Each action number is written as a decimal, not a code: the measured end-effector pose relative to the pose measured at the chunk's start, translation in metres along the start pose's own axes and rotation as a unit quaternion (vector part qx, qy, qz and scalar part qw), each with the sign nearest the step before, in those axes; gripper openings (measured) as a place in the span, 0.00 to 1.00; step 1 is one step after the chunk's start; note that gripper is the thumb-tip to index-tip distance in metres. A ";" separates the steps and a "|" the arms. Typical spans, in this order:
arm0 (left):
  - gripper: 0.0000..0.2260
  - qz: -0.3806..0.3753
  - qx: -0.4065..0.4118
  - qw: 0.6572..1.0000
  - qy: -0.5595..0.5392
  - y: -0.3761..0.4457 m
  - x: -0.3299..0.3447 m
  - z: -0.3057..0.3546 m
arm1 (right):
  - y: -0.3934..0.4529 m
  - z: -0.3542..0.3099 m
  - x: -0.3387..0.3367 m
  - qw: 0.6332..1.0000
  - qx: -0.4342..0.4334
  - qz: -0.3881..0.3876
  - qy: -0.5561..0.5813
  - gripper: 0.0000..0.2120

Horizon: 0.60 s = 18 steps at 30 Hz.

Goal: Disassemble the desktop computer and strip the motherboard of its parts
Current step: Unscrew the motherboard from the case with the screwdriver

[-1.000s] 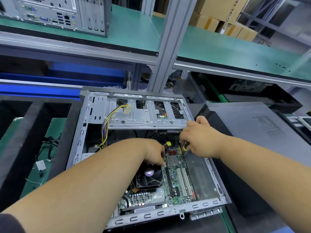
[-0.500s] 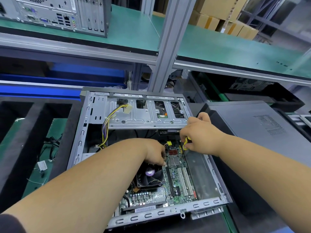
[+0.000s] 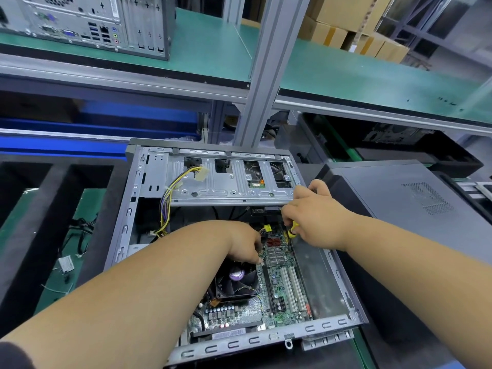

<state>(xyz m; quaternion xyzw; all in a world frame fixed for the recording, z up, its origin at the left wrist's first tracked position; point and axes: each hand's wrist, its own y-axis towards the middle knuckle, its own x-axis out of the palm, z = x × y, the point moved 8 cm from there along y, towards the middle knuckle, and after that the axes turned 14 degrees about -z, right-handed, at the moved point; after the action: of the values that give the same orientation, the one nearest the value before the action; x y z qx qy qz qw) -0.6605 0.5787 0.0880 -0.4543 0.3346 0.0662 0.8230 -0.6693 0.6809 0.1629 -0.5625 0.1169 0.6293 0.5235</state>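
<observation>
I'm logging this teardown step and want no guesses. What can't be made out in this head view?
- Right hand grip: closed around a yellow-handled tool; the hand hides its tip.
- Left hand fingertips: curled onto the motherboard; what they touch is hidden.
- CPU fan: partly covered by the left forearm.
- Board labels: too small.

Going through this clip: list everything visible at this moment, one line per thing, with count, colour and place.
open computer case: 1, grey metal, centre of the bench
motherboard: 1, green, inside the case
CPU fan: 1, black, on the motherboard, left part
yellow-and-black cable bundle: 1, over the drive cage
side panel: 1, dark grey, right of the case
second computer: 1, grey, upper shelf, back ports facing the camera
cardboard boxes: several, brown, upper right
yellow-handled tool: 1, in the right hand
left hand: on the motherboard by the fan
right hand: gripping the tool at the case's far right
</observation>
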 end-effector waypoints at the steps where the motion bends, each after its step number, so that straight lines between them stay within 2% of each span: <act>1: 0.22 0.001 -0.001 1.000 -0.001 0.000 0.000 0.000 | 0.000 -0.001 -0.001 1.000 -0.002 -0.004 -0.013 0.09; 8: 0.23 -0.005 -0.008 1.000 0.000 0.001 0.000 -0.001 | -0.003 -0.015 -0.001 0.996 -0.058 0.002 -0.073 0.17; 12: 0.23 -0.004 -0.013 1.000 -0.002 -0.001 0.000 -0.001 | -0.006 -0.024 -0.001 0.989 -0.106 0.015 -0.099 0.18; 18: 0.25 0.010 -0.037 0.999 0.005 -0.003 0.000 -0.001 | -0.003 -0.022 0.000 0.995 -0.086 -0.015 -0.055 0.17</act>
<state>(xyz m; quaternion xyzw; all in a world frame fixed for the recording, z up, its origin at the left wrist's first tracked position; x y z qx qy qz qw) -0.6596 0.5755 0.0896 -0.4817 0.3405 0.0844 0.8031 -0.6539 0.6658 0.1570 -0.5717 0.0250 0.6589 0.4883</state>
